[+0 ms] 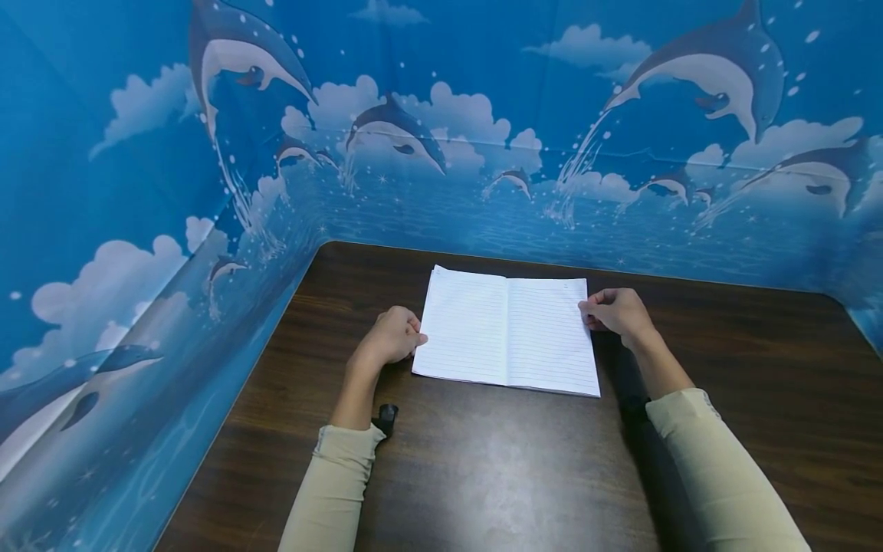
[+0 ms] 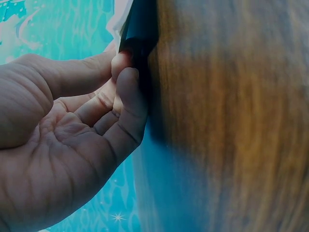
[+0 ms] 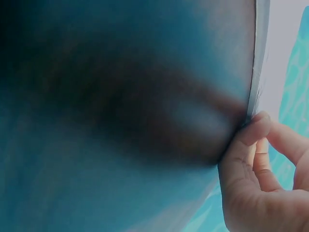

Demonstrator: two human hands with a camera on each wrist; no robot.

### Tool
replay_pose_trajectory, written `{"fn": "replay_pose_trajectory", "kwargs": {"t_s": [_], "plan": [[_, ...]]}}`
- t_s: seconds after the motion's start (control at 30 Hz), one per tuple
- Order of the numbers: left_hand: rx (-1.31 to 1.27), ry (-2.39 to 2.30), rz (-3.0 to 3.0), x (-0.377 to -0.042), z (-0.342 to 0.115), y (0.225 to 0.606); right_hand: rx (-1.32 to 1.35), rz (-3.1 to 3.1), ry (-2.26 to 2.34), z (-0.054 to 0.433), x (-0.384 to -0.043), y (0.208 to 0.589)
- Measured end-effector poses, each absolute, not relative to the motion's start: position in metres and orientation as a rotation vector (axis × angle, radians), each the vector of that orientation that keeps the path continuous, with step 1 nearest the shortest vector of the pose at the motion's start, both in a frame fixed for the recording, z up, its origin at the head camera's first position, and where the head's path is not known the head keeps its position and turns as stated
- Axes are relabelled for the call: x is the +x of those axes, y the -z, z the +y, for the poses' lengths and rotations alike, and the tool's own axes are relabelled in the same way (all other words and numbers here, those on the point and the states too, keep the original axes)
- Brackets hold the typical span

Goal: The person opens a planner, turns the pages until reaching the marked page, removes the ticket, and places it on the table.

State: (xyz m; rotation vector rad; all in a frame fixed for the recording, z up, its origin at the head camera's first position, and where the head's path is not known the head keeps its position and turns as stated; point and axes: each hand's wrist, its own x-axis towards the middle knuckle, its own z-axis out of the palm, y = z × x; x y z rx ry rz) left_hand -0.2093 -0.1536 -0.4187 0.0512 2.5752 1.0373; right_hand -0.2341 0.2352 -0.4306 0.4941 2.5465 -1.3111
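An open notebook with blank ruled pages lies on the dark wooden table, its centre fold running away from me. At its left edge my left hand pinches the pages between thumb and curled fingers. The left wrist view shows that hand with the notebook's edge at the fingertips. On the opposite side, my right hand pinches the right edge near its upper part. In the right wrist view, thumb and fingers of the right hand meet at the notebook's edge.
The brown tabletop reflects light near me. A blue curtain printed with dolphins and clouds stands along the table's back and left edges. A black strap piece sits at the left wrist.
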Motion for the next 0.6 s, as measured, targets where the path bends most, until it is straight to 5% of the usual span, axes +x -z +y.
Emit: {"fn": "replay_pose_trajectory", "kwargs": {"t_s": [0.6], "plan": [[0.03,-1.038,2.577,-0.209,-0.153,0.419,0.487,2.602,1.241,0.232,-0.238,0.405]]}}
